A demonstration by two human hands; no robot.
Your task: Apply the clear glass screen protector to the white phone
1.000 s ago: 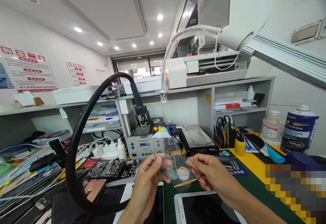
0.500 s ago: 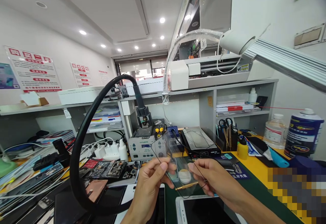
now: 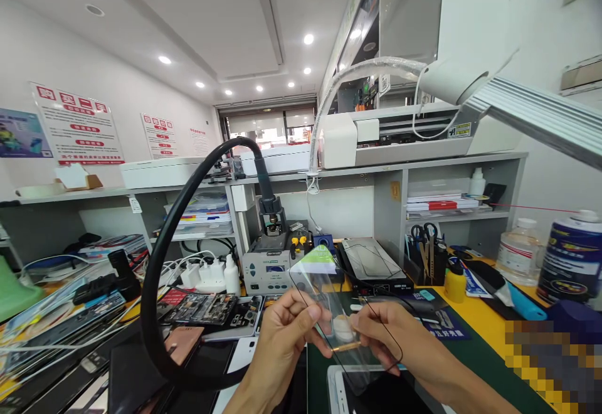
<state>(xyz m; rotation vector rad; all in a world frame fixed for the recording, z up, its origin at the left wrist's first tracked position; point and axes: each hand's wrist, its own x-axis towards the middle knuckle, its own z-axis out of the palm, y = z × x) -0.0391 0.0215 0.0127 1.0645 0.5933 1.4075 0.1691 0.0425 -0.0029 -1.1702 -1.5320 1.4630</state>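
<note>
Left hand [image 3: 282, 345] bare, right hand [image 3: 390, 339] bare, forearms unsleeved, no gloves, no rings

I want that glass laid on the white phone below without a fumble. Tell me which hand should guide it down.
Right, probably. The right hand grips the glass panel at its lower edge, almost directly over the white phone. The left hand pinches the panel's left side, off to the side of the phone.

Cluttered phone-repair bench under a grey shelf unit

A thick black looping hose [image 3: 155, 288] rises to a grey soldering station [image 3: 267, 268]; white squeeze bottles [image 3: 230, 274] stand beside it, scissors in a black tool holder [image 3: 427, 252] and a small yellow bottle [image 3: 454, 280] sit farther right, near a dark blue canister [image 3: 567, 256].
</note>
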